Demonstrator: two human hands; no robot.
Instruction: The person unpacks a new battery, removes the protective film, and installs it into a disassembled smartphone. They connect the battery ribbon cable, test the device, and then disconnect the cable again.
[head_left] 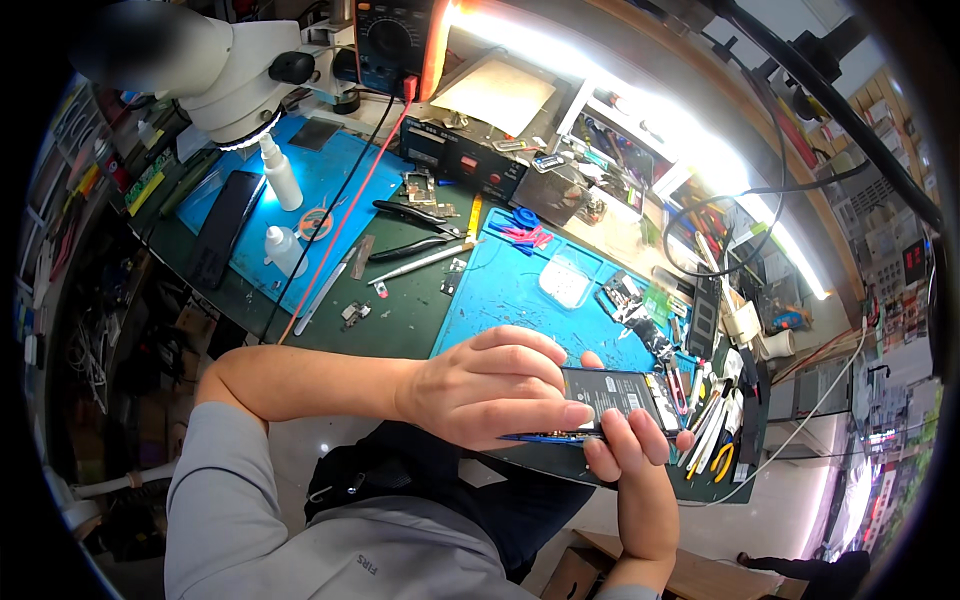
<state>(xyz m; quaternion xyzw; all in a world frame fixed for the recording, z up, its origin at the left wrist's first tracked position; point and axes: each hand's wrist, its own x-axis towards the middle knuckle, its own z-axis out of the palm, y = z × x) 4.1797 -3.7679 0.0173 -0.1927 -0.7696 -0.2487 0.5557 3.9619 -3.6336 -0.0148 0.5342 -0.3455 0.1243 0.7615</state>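
Above the bench's front edge, an opened smartphone [656,392] is between my two hands, its black battery [612,388] and inner parts facing up. My left hand [505,385] reaches across from the left, closed over the phone's left end, with the thumb along its near edge. From below, my right hand [632,445] grips the near right side with bent fingers. The fingers hide part of the phone. Beyond it lies a blue work mat [490,300] with a small clear tray [565,280] and loose phone parts [625,300].
A microscope [225,80] overhangs a second blue mat [345,170] holding white bottles [282,175] and a dark phone [227,230]. Pliers [415,245] and tweezers [325,290] lie mid-bench. Multimeter leads [375,175] cross the left side. Several hand tools [715,430] crowd the right edge.
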